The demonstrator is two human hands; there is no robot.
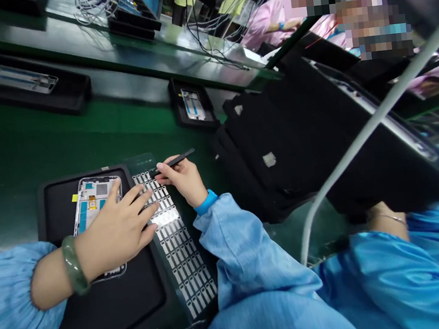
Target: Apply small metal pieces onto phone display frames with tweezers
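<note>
Holding tweezers (179,158) at sheet (185,259) (yellow tab (74,198) nearby).

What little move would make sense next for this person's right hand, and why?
Perhaps use the slim dark tool to lift one pale piece from the top row of the sheet: the right hand pinches the tool with its tip beside that row, while the left hand is spread over the phone-like frame and the sheet's edge.
</note>
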